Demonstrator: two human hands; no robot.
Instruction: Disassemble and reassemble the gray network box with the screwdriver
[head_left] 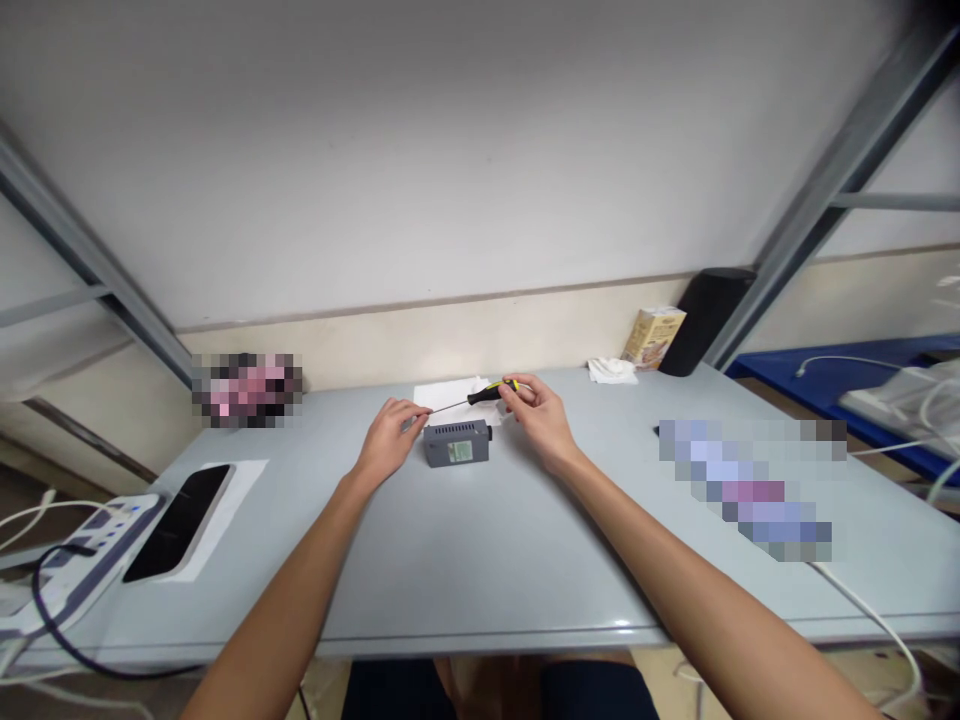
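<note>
A screwdriver (487, 393) with a black and yellow handle lies nearly level above the desk, its shaft pointing left. My right hand (541, 415) is closed round the handle end. At the shaft's tip, the fingers of my left hand (391, 435) are pinched together; whether they grip the tip itself or a small part there is too small to tell. Just below the shaft a grey metal box (457, 446) with a row of vent slots and a pale label stands on the desk, between my two hands. White paper (442, 396) lies behind it.
On the left are a dark phone (180, 522) on paper and a white power strip (82, 560) with cables. A crumpled tissue (612, 371), a yellow carton (654, 337) and a black cylinder (705, 322) stand at the back right. A blurred-out object (742, 490) with a white cable lies right.
</note>
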